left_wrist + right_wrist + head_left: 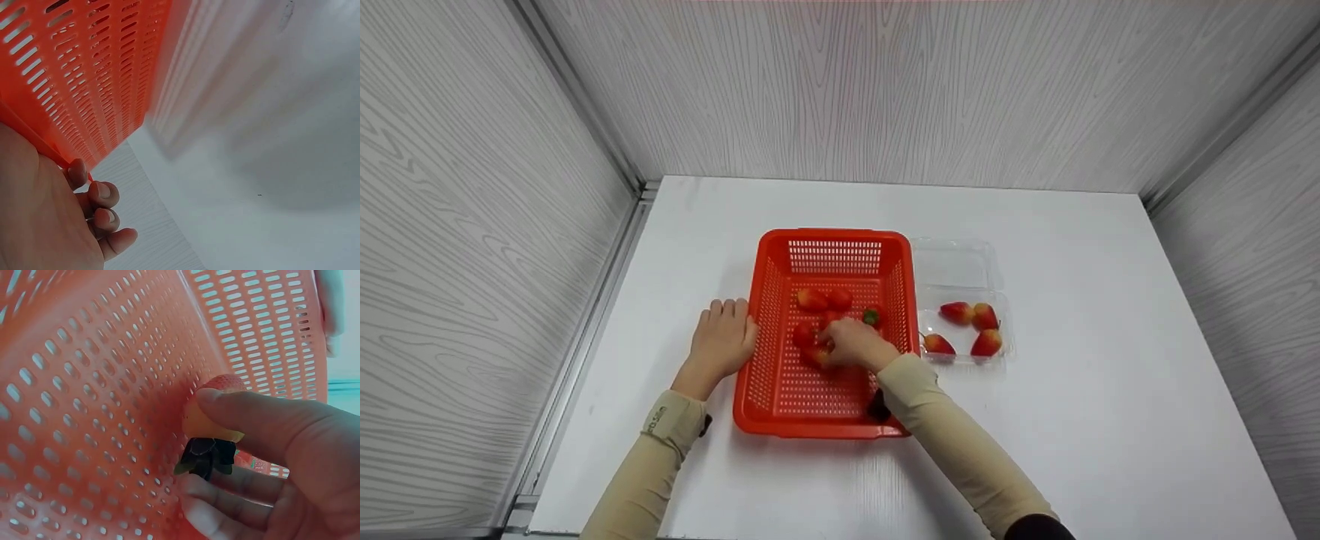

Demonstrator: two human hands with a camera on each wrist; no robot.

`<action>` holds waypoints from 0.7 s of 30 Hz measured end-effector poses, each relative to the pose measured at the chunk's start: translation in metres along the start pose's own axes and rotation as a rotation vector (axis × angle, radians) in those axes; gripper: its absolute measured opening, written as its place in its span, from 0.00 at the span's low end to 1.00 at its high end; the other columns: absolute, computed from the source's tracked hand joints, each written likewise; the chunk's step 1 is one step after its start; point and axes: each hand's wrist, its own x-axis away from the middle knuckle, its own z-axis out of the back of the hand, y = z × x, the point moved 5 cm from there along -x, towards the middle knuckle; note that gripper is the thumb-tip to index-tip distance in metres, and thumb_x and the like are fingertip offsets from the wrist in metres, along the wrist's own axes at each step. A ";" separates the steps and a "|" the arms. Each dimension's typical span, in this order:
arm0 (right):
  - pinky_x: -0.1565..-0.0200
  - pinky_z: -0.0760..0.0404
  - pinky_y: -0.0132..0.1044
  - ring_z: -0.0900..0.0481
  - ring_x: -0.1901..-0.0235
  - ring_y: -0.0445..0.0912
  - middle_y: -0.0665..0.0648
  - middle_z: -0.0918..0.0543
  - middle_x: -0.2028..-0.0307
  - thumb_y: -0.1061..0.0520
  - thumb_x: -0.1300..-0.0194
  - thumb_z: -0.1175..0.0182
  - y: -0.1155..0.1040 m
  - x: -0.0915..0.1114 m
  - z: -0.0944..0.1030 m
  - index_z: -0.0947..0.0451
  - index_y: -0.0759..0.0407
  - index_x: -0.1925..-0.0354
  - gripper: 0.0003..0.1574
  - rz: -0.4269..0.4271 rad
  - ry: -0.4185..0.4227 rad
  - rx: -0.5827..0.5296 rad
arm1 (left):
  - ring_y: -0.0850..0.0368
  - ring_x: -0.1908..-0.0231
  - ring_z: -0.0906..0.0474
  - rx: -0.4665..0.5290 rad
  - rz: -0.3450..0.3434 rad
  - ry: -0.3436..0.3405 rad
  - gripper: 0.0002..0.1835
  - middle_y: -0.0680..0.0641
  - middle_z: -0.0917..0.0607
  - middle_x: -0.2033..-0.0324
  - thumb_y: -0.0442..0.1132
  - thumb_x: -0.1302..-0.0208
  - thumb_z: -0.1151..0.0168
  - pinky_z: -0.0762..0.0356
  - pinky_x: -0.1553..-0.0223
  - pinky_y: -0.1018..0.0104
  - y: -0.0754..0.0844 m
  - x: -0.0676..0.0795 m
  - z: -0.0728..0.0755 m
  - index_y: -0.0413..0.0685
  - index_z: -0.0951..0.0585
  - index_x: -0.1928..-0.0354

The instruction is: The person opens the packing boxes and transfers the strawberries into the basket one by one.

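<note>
A red plastic basket (825,430) with slotted walls stands on the white table. My left hand (723,337) grips its left rim; in the left wrist view the fingers (104,194) curl below the rim, and the thumb is hidden there. Inside the basket, my right hand (855,343) pinches a red and yellow strawberry (216,410) with a dark green leafy cap, the thumb laid across its side. Several other strawberries (812,300) lie on the basket floor around that hand, one of them showing its green cap (871,316).
Right of the basket lies an opened clear plastic clamshell box (960,266), its lid folded back. Several strawberries (986,343) sit in its near half. Wood-grain panels (840,90) enclose the table (1110,337) at the back and both sides.
</note>
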 end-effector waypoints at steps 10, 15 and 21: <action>0.62 0.24 0.44 0.22 0.65 0.48 0.54 0.18 0.63 0.54 0.40 0.31 -0.007 -0.003 -0.009 0.21 0.53 0.57 0.13 0.011 0.014 0.055 | 0.43 0.62 0.36 0.008 0.010 -0.053 0.15 0.40 0.30 0.65 0.43 0.26 0.62 0.36 0.58 0.48 -0.001 -0.001 0.001 0.38 0.31 0.56; 0.60 0.23 0.46 0.20 0.62 0.50 0.57 0.16 0.59 0.55 0.41 0.31 -0.008 -0.003 -0.007 0.20 0.54 0.52 0.18 0.011 0.022 0.079 | 0.43 0.61 0.36 0.016 0.019 -0.050 0.14 0.40 0.30 0.65 0.44 0.26 0.61 0.36 0.57 0.48 -0.001 -0.001 0.004 0.38 0.31 0.56; 0.60 0.23 0.45 0.22 0.65 0.48 0.53 0.17 0.62 0.51 0.44 0.27 -0.010 0.000 -0.002 0.18 0.54 0.56 0.18 -0.015 0.008 0.071 | 0.43 0.64 0.37 0.019 0.004 -0.028 0.13 0.40 0.31 0.68 0.42 0.27 0.60 0.37 0.59 0.49 -0.001 0.000 0.006 0.38 0.32 0.59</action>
